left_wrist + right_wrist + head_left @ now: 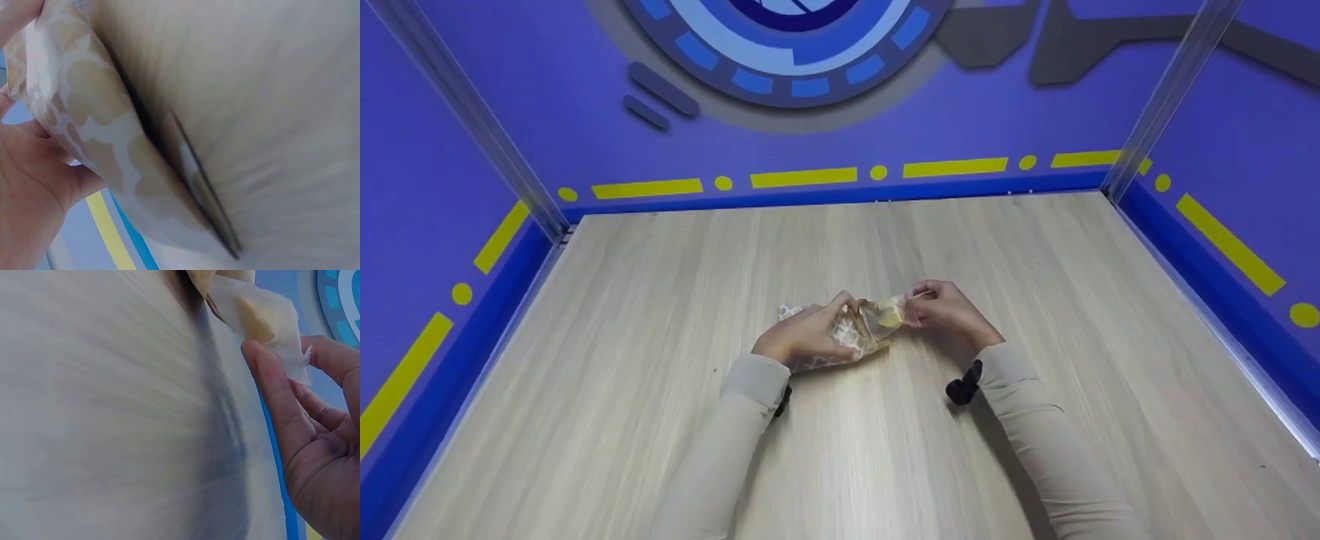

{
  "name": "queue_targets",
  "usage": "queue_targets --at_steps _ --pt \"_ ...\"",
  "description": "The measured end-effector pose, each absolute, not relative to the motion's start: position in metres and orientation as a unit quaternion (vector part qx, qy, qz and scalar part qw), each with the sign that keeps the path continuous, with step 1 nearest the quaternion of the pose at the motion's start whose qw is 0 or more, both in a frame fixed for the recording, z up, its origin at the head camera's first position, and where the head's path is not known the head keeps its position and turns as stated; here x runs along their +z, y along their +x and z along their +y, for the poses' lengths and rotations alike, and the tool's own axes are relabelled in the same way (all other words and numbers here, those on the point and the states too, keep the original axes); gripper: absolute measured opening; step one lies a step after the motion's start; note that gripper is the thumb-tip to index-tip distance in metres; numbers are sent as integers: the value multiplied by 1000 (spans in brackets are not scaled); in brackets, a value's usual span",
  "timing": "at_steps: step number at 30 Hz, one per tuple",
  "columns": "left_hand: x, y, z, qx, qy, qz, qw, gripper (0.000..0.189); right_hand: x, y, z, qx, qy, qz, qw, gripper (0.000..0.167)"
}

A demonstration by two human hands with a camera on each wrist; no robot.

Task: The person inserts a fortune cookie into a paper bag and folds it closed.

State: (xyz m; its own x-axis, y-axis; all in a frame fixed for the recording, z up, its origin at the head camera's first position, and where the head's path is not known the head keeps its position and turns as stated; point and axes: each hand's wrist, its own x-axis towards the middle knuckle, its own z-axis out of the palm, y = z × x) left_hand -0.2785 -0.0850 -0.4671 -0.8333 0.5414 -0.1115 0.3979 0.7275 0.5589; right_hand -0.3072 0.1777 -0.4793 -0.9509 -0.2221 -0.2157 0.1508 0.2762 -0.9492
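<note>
Meeting mid-table, both forearms angle inward in head view: left hand (808,335) curls over the patterned pouch (851,337), right hand (952,309) pinches its clear end. Left wrist cam: palm (34,185) cups pouch (107,129), lower edge on the wooden table (270,112). Right wrist cam: fingers (275,399) clamp the clear wrap (264,326), thumb hidden.

Both your forearms, in pale sleeves, reach forward and angle inward so the hands meet. Your left hand (808,335) lies knuckles up with fingers curled in a grip. Your right hand (952,311) pinches with thumb and fingertips, the wrist slightly raised.
</note>
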Motion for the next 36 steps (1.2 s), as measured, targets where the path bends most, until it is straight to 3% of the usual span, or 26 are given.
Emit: queue_targets --at_steps 7,21,36 --pt "-467 -279 -85 266 264 917 136 68 -479 -305 172 -576 -44 803 146 27" --pt "-466 -278 -86 261 264 918 136 69 -476 -301 160 -569 -30 809 142 34" --pt "-465 -277 -85 269 268 915 138 67 -478 -302 147 -571 -1 810 130 25"
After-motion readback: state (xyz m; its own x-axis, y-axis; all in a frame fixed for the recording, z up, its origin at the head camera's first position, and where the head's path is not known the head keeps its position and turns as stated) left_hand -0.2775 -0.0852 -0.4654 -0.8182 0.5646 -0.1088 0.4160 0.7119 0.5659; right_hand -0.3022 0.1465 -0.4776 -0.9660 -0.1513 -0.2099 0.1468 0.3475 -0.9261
